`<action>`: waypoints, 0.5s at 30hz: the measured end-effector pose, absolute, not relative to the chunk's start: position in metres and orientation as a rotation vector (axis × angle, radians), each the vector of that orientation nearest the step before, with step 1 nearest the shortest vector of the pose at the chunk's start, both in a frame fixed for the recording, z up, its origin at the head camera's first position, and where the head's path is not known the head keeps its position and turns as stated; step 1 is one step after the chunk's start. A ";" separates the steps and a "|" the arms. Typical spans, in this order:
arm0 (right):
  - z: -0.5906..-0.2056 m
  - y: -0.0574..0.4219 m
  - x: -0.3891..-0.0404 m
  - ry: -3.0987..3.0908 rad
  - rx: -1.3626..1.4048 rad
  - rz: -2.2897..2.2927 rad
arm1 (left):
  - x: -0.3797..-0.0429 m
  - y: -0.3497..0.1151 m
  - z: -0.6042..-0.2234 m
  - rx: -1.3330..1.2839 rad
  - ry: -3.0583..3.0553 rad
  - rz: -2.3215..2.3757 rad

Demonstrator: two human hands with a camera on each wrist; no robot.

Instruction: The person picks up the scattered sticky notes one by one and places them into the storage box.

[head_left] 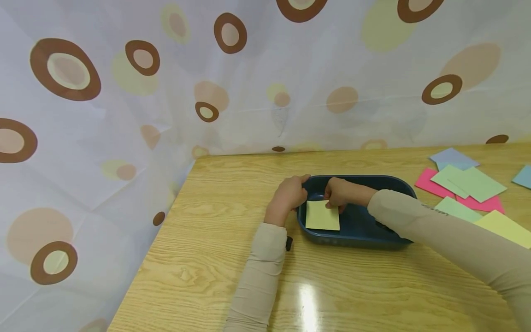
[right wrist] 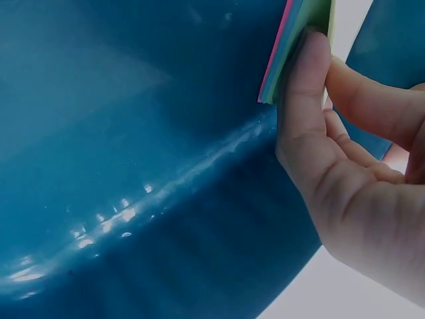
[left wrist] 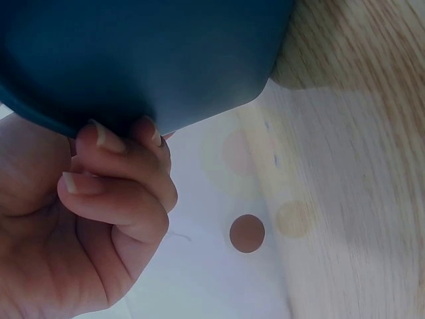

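Observation:
A dark blue plastic tray [head_left: 356,222] rests on the wooden table. My left hand [head_left: 287,193] grips its left end, fingertips curled up against the rim in the left wrist view. Inside the tray at the left, a yellow paper note [head_left: 320,216] faces up under my right hand [head_left: 341,192]. The right wrist view shows thumb and fingers pinching that note at its edge. Right against the fingers there, a small stack of pink, blue and green notes [right wrist: 284,56] stands on edge behind the yellow one.
More paper notes lie loosely overlapped right of the tray: blue [head_left: 454,159], pink [head_left: 427,181], green [head_left: 477,183] and yellow [head_left: 506,229]. Another blue note [head_left: 524,177] sits at the far right. A patterned sheet [head_left: 257,124] hangs behind and left of the table.

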State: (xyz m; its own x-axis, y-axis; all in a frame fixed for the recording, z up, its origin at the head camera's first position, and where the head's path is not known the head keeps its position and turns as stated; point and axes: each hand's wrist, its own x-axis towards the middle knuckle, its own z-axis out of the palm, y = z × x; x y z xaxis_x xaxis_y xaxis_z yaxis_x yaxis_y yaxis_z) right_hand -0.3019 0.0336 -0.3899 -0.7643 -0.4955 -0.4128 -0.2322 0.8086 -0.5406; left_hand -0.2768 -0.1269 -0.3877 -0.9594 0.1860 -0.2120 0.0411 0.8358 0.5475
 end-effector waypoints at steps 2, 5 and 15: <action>-0.389 0.032 -0.301 2.443 -0.546 -0.633 | -0.277 -0.127 -0.388 0.176 2.760 0.814; -0.386 0.030 -0.300 2.448 -0.559 -0.617 | -0.277 -0.128 -0.388 0.183 2.761 0.807; -0.386 0.028 -0.300 2.457 -0.636 -0.521 | -0.276 -0.127 -0.387 0.166 2.752 0.811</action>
State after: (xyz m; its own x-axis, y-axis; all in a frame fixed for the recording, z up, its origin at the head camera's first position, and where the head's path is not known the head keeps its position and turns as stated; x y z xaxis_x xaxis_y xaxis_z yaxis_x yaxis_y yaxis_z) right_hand -0.3001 0.0277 -0.3855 -0.7405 -0.5366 -0.4046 -0.3260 0.8133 -0.4819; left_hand -0.2758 -0.1274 -0.3869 -0.9579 0.1834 -0.2211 0.0341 0.8368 0.5464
